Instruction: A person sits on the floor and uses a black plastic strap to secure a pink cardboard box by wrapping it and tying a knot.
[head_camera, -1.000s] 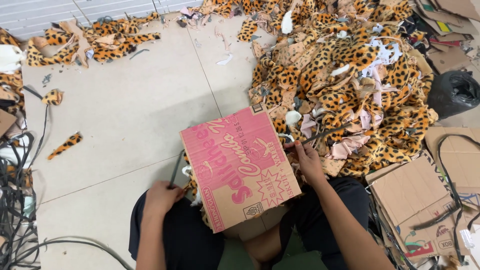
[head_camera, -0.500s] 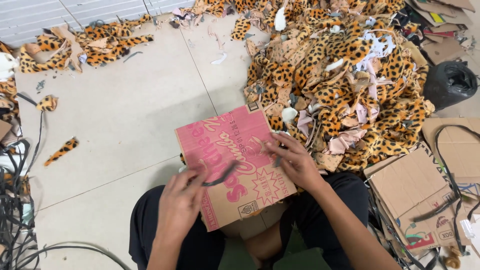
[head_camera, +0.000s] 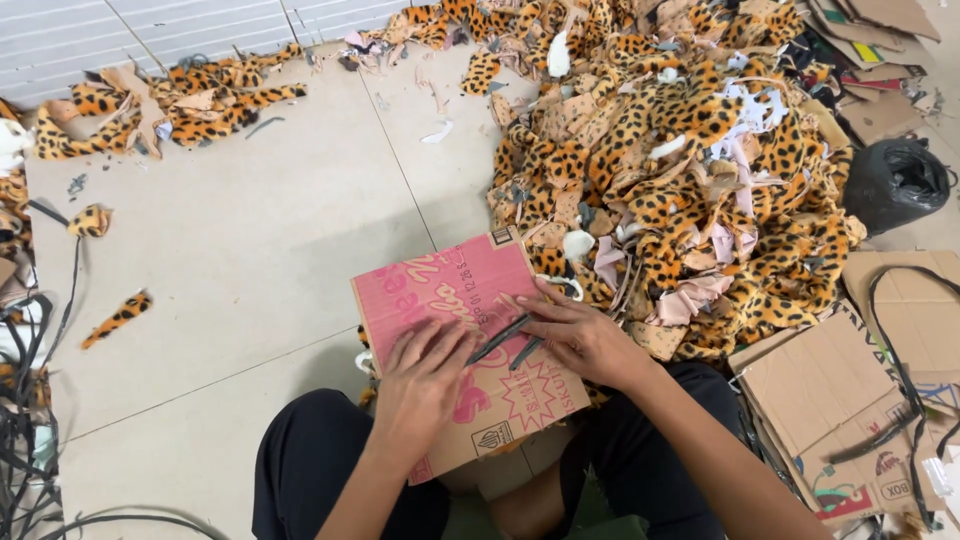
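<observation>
Pink cardboard sheet (head_camera: 462, 345) lies on person's lap w/ leopard-print scrap pile (head_camera: 680, 170) just beyond its far-right edge; left hand (head_camera: 425, 385) spread flat on it, right hand (head_camera: 580, 338) on it pinching a thin dark strip (head_camera: 500, 338).

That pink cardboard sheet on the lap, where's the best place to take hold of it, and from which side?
Probably the far left corner of the pink cardboard sheet, coming from the bare floor side. That edge sticks out free past the lap. The left hand and right hand press the middle with dark strips between them, and the pile of leopard-print scraps crowds the right edge.
</observation>
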